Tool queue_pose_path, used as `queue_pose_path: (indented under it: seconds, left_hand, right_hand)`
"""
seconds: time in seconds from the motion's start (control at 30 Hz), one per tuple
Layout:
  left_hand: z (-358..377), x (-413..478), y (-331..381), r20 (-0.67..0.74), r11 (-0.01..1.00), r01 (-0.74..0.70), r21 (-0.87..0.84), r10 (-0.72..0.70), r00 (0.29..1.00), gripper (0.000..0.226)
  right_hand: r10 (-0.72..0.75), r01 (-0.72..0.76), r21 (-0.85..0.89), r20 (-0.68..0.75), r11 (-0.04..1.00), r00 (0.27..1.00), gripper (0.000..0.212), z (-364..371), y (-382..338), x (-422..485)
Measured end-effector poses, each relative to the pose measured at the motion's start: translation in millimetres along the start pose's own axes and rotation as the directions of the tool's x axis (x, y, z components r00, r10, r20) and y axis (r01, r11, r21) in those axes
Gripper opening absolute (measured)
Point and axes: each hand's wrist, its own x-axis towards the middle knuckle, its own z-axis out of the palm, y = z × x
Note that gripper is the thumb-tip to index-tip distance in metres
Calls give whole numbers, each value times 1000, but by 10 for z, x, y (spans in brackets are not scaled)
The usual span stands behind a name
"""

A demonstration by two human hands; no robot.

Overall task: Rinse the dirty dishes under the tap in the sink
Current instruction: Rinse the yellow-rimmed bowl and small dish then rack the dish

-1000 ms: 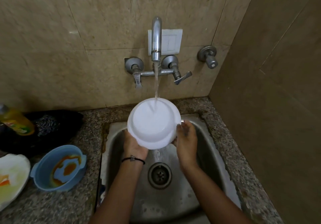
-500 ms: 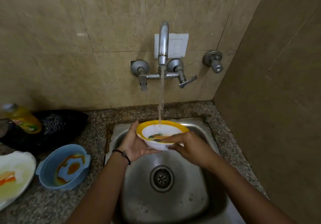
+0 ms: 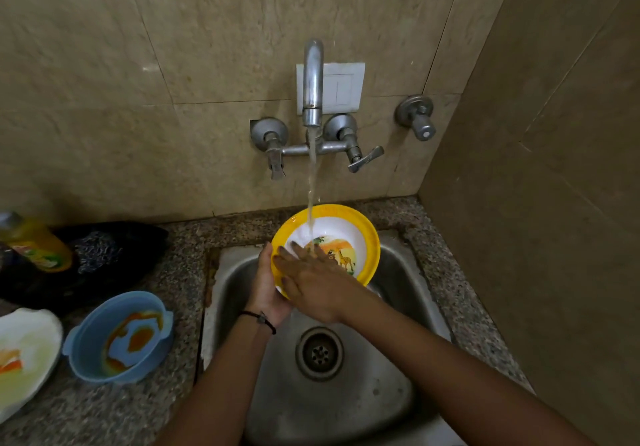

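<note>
Forearms reach in from the near edge over a stainless steel sink (image 3: 408, 300) with a round perforated drain (image 3: 319, 353).

Near left, on the speckled granite counter (image 3: 183, 293):
- A white plate smeared orange (image 3: 24, 359).
- A pale blue plastic bowl with lug handles (image 3: 117, 336), with orange sauce pooled inside.
- Both are not yet rinsed.

Above the drain:
- The left hand (image 3: 266, 290) holds a yellow-rimmed white bowl (image 3: 349, 231) with a giraffe picture inside, tilted toward the camera.
- Its palm is behind the near-left wall and its thumb is at the rim. The fingers behind the bowl are hidden.
- The right hand (image 3: 311, 283) lies inside the bowl, fingers (image 3: 298, 255) straight and spread flat on the inner surface, gripping nothing.
- The bowl is over the back half of the basin and clear of the steel.
- A thin stream of water (image 3: 311, 186) lands on the bowl's inner wall by the fingertips.

Handling, by judgement:
- The bowl looks light and rigid, likely melamine or plastic. One hand carries it easily.
- Its glossy wet surface should be slick.
- The flared rim is the best hold, with the thumb hooked over the lip and the palm under the base.
- Rubbing pressure from the flat hand could lever it loose. A drop onto the steel would more likely chip it than shatter it.

Farther back:
- A yellow liquid bottle (image 3: 38, 245) lies beside a dark bundle of cloth (image 3: 114, 248).
- A chrome wall-mounted tap (image 3: 313, 75) is running.
</note>
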Motion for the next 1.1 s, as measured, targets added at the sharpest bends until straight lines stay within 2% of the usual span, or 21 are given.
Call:
queue_pose_path:
  seconds: [0.1,0.23,0.27,0.33,0.4,0.47,0.57,0.73,0.8,0.87,0.93,1.0,1.03,1.1]
  left_hand:
    - [40,1,-45,53,999,-35,-17,36,998,53]
    - [42,5,-111,38,994,-69,82,66,997,56]
    - [17,13,-123,27,993,-78,93,75,997,57]
    - [-48,21,-135,15,992,-87,86,86,996,54]
    - [-103,21,-113,1,993,-85,79,85,996,53]
    - [-142,10,-77,-5,984,-114,135,116,993,51]
    - [-180,21,-42,-46,954,-200,223,215,976,45]
    - [-195,37,-34,-80,928,-285,240,311,947,42]
    - [-196,15,-29,-101,920,-300,252,334,937,42]
    - [-221,25,-14,-150,913,-316,257,361,921,43]
    - [-253,70,12,-196,909,-328,256,381,904,45]
    - [-277,91,36,-207,917,-329,226,375,904,47]
    - [-277,80,37,-199,922,-326,206,366,909,49]
    - [-269,46,14,-165,933,-317,170,344,924,51]
  right_hand:
    - [166,-166,2,-93,986,982,57,61,2,191]
    - [463,-419,206,-275,884,843,64,217,-76,345]
    - [472,-426,212,-282,880,835,66,251,-110,356]
    - [381,-352,156,-240,923,893,61,261,-126,351]
    - [216,-219,15,-244,976,946,57,275,-15,328]
    - [172,-216,-136,-275,967,946,58,250,163,290]
    - [308,-332,-139,-168,933,936,65,252,407,199]
    - [469,-481,-73,-139,873,872,69,273,329,-15]
    - [551,-551,-73,-26,831,834,70,282,201,-129]
    - [523,-512,-161,29,844,852,58,264,41,-256]
    - [350,-361,-180,-92,915,932,51,284,-140,-363]
    - [169,-185,-59,-206,981,964,55,267,-274,-415]
    - [146,-133,77,-208,988,967,50,223,-296,-411]
    - [181,-145,276,-109,950,977,39,216,-205,-321]
